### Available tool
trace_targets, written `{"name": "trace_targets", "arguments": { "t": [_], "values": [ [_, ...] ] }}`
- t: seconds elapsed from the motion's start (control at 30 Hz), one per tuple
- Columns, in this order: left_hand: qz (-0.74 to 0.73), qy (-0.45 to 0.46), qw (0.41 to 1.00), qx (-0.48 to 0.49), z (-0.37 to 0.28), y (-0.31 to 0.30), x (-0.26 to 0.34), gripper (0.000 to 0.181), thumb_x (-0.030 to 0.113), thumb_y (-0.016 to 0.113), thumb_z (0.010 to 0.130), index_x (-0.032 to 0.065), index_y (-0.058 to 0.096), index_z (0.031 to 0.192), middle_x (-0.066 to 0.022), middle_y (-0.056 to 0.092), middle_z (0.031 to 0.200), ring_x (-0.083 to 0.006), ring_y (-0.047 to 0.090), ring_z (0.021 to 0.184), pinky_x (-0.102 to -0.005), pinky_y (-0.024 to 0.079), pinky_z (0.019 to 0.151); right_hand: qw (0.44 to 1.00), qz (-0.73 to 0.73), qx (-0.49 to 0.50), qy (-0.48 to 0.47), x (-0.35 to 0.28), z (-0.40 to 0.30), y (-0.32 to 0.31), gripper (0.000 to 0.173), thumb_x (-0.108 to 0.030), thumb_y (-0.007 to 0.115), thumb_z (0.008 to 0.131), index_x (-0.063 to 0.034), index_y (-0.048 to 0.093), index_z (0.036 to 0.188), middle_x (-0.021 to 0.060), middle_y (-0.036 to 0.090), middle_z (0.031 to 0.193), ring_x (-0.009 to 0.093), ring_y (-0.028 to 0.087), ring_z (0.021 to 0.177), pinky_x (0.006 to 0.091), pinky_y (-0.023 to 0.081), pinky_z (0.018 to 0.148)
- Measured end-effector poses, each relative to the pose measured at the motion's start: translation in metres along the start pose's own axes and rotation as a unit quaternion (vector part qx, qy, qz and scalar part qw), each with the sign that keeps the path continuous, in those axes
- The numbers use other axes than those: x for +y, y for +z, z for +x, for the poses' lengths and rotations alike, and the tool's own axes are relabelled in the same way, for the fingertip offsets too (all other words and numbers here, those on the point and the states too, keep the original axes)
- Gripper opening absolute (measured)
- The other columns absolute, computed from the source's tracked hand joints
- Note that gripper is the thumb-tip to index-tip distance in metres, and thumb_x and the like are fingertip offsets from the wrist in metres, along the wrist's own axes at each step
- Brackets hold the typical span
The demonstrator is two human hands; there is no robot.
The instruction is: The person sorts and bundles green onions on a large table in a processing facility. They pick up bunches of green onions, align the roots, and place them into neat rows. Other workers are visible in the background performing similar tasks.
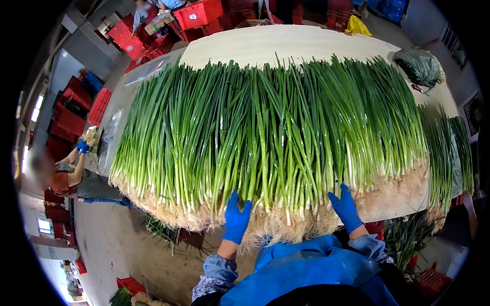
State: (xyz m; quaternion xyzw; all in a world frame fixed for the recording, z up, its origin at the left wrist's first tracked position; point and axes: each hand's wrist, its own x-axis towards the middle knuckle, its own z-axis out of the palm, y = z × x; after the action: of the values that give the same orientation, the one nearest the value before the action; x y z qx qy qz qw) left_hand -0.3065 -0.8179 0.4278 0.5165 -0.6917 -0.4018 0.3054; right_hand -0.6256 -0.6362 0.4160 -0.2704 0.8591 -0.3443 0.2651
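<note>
A wide, dense row of green onions (268, 134) lies on the pale table (245, 40), leaves towards the far side and pale roots along the near edge. My left hand (236, 218), in a blue glove, touches the stalk bases left of the middle with thumb and fingers spread. Farther right, my right hand (344, 206), gloved alike, rests against the lower stalks beside the roots, its thumb and fingers apart. Neither hand is closed around a bunch. The stalks between the hands lie somewhat unevenly, several of them crossing.
A dark green wrapped bundle (417, 67) and a red-handled cutting tool (420, 90) lie at the far right. More green onions (438, 153) lie beyond the right end. A co-worker's blue-gloved hands (82, 146) are at the left. Red crates (199, 14) stand behind.
</note>
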Motion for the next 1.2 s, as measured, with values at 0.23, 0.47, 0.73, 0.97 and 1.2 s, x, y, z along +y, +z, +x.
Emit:
{"name": "trace_targets", "arguments": {
  "t": [0.23, 0.47, 0.73, 0.97, 1.2],
  "values": [
    [0.053, -0.106, 0.978, -0.172, 0.040, 0.035, 0.047, 0.100, 0.049, 0.069, 0.073, -0.0083, 0.020, 0.139, -0.0308, 0.044, 0.126, -0.0410, 0.047, 0.111, -0.0461, 0.045, 0.090, 0.998, 0.029, -0.031, 0.036, -0.031, 0.008, 0.025, 0.077, -0.040, 0.070, 0.079, 0.0107, 0.040, 0.128, 0.0272, 0.045, 0.130, 0.035, 0.044, 0.122, 0.0387, 0.036, 0.101],
    [0.128, 0.018, 0.974, -0.188, 0.023, 0.057, 0.076, 0.102, 0.041, 0.070, 0.072, -0.0073, 0.013, 0.141, -0.0317, 0.046, 0.119, -0.0405, 0.049, 0.105, -0.0453, 0.045, 0.085, 0.989, 0.144, -0.033, 0.004, -0.058, 0.011, 0.040, 0.050, -0.032, 0.065, 0.085, 0.0084, 0.054, 0.112, 0.0203, 0.061, 0.107, 0.027, 0.058, 0.099, 0.0366, 0.043, 0.086],
    [0.137, 0.068, 0.979, -0.133, 0.034, 0.043, 0.061, 0.089, 0.040, 0.072, 0.073, -0.0037, 0.029, 0.137, -0.0333, 0.036, 0.130, -0.0472, 0.033, 0.123, -0.0518, 0.033, 0.099, 0.983, 0.126, -0.087, 0.096, -0.094, 0.003, 0.027, 0.072, -0.041, 0.063, 0.083, 0.0108, 0.039, 0.126, 0.0227, 0.046, 0.127, 0.027, 0.044, 0.118, 0.0342, 0.034, 0.098],
    [-0.085, -0.075, 0.978, -0.177, 0.056, 0.052, 0.068, 0.092, 0.046, 0.074, 0.072, -0.0040, 0.030, 0.136, -0.0245, 0.047, 0.126, -0.0353, 0.051, 0.113, -0.0415, 0.042, 0.095, 0.973, 0.162, -0.093, 0.138, -0.046, 0.011, 0.028, 0.084, -0.040, 0.065, 0.082, 0.0116, 0.026, 0.136, 0.0216, 0.036, 0.140, 0.027, 0.034, 0.131, 0.0321, 0.027, 0.107],
    [-0.246, -0.296, 0.892, -0.235, 0.068, 0.063, 0.065, 0.103, 0.039, 0.078, 0.070, -0.0038, 0.017, 0.142, -0.0231, 0.040, 0.135, -0.0308, 0.041, 0.124, -0.0382, 0.031, 0.105, 0.940, 0.289, -0.090, 0.157, -0.048, 0.005, 0.024, 0.093, -0.032, 0.071, 0.080, 0.0123, 0.016, 0.139, 0.0224, 0.032, 0.141, 0.026, 0.035, 0.130, 0.0329, 0.028, 0.106]
  ]
}}
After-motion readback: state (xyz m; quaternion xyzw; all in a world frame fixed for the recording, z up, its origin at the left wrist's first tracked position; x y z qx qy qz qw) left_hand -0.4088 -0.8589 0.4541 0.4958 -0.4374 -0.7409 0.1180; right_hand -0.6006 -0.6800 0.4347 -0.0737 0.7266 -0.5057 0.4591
